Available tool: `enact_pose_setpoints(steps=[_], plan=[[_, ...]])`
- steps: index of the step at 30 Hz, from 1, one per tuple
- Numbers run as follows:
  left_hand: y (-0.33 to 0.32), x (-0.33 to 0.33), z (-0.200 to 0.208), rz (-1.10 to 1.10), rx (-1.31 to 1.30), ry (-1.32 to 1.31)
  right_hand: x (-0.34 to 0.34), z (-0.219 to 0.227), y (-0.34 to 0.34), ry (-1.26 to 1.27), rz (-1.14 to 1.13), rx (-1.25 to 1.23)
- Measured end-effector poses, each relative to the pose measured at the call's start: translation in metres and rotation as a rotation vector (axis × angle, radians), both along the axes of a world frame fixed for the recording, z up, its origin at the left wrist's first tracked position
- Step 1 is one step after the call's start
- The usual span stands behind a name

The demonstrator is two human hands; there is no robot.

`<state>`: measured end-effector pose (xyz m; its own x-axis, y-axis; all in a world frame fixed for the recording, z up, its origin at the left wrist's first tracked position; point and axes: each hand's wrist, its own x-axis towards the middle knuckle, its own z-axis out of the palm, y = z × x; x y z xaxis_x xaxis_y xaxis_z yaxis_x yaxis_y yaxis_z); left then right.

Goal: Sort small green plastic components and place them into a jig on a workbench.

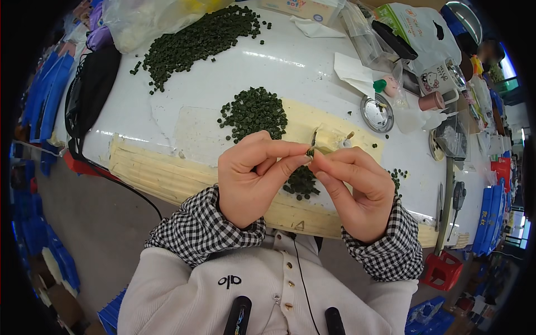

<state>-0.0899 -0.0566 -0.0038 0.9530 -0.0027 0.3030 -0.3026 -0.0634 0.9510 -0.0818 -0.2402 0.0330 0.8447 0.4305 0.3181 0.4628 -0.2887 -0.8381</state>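
My left hand [251, 176] and my right hand [360, 190] meet over the near edge of the table. Thumb and forefinger of each are closed in a pinch on one small dark green piece [310, 152]; its details are too small to make out. Just below the fingertips lies a small heap of like pieces [302, 184], partly hidden by the hands. Beyond my left hand sits a larger round pile of green pieces [254, 111]. A small pale stand-like item [333, 138] is on the yellowish mat [304, 114] behind my right fingers.
A long pile of green pieces [195, 44] spreads at the far left, near a black bag [95, 92]. On the right are a round metal dish [377, 113], a pink cup [431, 101], a white mug [437, 78] and tweezers [439, 204]. A red stool [442, 272] stands below.
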Motion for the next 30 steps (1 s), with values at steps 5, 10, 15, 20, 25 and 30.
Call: enact_pose_setpoints(steps=[5, 10, 15, 20, 25, 30], plan=[[0.001, 0.001, 0.004, -0.015, 0.001, 0.031, 0.002, 0.0, -0.003, -0.013, 0.01, -0.002], [0.002, 0.002, 0.004, -0.038, 0.045, -0.036, 0.001, -0.002, -0.003, 0.002, -0.011, 0.015], [0.005, 0.003, 0.01, -0.029, 0.11, -0.04, 0.0, -0.004, -0.002, -0.004, 0.011, 0.003], [0.007, 0.005, 0.01, -0.038, 0.152, -0.078, -0.001, -0.001, -0.003, -0.027, 0.018, -0.044], [0.009, 0.006, 0.011, -0.055, 0.157, -0.075, 0.0, -0.003, -0.003, -0.082, 0.026, -0.076], [0.01, 0.006, 0.01, -0.06, 0.161, -0.071, 0.0, -0.004, -0.003, -0.121, 0.026, -0.092]])
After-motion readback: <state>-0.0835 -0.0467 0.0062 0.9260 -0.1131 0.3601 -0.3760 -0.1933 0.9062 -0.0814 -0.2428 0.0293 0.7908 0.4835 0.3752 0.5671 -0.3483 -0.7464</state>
